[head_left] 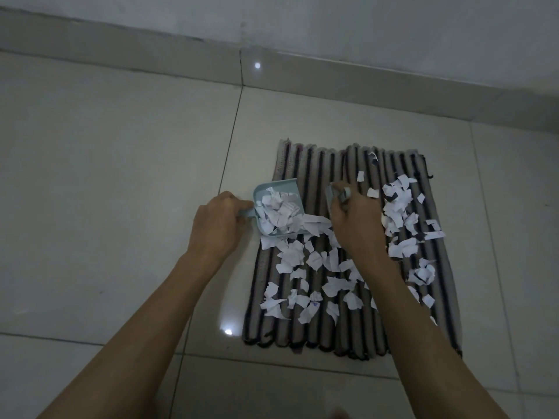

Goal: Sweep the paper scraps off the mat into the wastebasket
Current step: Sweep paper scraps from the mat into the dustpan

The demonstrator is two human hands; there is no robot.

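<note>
A striped grey and dark mat (pixel 320 164) lies on the tiled floor, strewn with several white paper scraps (pixel 332 285). My left hand (pixel 216 225) grips the handle of a small light-blue dustpan (pixel 260 190), which rests at the mat's left edge and is piled with scraps. My right hand (pixel 354 216) is closed on a small light-blue brush (pixel 340 193) just right of the dustpan, pressed to the mat. The brush bristles are mostly hidden by my hand. No wastebasket is in view.
Glossy pale floor tiles (pixel 121 176) surround the mat. A raised ledge and wall (pixel 363 77) run along the far side, close behind the mat's back edge.
</note>
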